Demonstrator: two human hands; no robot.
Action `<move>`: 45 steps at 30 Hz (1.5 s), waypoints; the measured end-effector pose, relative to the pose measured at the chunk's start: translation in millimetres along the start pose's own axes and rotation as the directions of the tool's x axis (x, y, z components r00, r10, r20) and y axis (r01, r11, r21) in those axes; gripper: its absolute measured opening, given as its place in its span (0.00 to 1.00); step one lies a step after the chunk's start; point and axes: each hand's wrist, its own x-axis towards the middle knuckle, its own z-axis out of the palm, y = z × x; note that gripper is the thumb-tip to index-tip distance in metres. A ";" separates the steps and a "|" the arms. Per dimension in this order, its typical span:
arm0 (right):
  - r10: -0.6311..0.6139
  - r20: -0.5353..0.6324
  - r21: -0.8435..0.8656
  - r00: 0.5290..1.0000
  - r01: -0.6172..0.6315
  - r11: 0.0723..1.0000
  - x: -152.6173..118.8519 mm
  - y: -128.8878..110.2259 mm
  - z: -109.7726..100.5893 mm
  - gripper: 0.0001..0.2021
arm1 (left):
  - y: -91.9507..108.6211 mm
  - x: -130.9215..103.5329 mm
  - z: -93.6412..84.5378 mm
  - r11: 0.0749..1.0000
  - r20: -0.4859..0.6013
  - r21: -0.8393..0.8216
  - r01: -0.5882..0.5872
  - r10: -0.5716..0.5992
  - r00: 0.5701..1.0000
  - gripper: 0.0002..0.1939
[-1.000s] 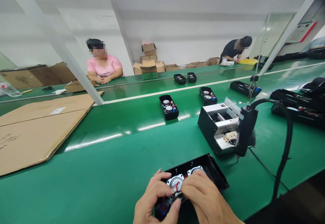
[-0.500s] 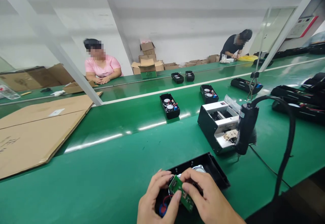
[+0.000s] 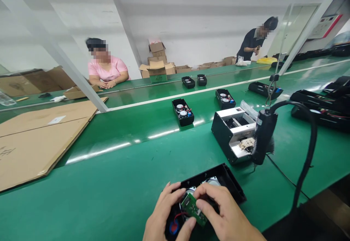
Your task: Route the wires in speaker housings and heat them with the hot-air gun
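Over a black speaker case (image 3: pixel 228 182), my right hand (image 3: pixel 225 210) pinches a green circuit board (image 3: pixel 193 208) by its upper right edge. My left hand (image 3: pixel 166 212) curls around the board's left end, with fingertips at the upper corner and the thumb at the lower edge. The board is tilted above the case. Inside the case show round speakers (image 3: pixel 212 181), partly covered by my hands, and a red wire leading near a blue and red round part (image 3: pixel 174 227).
An electric screwdriver (image 3: pixel 264 137) hangs at right before a black and silver machine (image 3: pixel 232 133). Speaker cases (image 3: pixel 183 112) stand along the green bench. Flat cardboard (image 3: pixel 41 142) lies at left. Two people (image 3: pixel 108 67) are across the bench.
My left thumb has moved down to the board's lower edge, baring more of its face. The far right person has straightened a little and raised their hands. The view has shifted slightly.
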 end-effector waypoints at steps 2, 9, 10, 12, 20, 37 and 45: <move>-0.151 -0.013 0.009 0.988 0.151 0.989 0.1 2.3 -10.0 0.08 | 2.4 0.2 -3.7 0.999 0.012 0.022 -0.035 0.035 0.999 0.14; -0.471 0.409 -0.462 0.781 0.623 0.631 3.9 0.7 -29.6 0.12 | 6.6 2.0 -3.5 0.999 -0.071 0.042 0.017 -0.014 0.997 0.08; -0.442 0.445 -0.496 0.779 0.625 0.602 3.7 0.1 -27.6 0.12 | 5.6 0.7 -3.8 0.999 -0.044 0.048 -0.004 0.006 0.999 0.10; -0.403 0.479 -0.528 0.780 0.623 0.578 2.5 -0.7 -23.4 0.09 | 1.9 -2.8 -5.3 0.993 0.035 0.095 -0.073 0.070 0.997 0.09; -0.317 0.499 -0.591 0.807 0.584 0.556 -4.0 -8.2 -26.2 0.14 | -4.9 -9.0 4.3 0.871 0.315 0.318 -0.374 0.274 0.908 0.21; -0.202 0.455 -0.494 0.868 0.434 0.754 -15.6 -2.1 -21.7 0.18 | 5.7 -5.7 23.4 0.947 0.085 0.201 -0.253 0.240 0.967 0.17; -0.065 0.456 -0.558 0.888 0.342 0.756 30.8 -11.5 -18.3 0.10 | 11.7 67.3 -15.7 0.982 0.529 -0.046 0.184 -0.132 0.838 0.09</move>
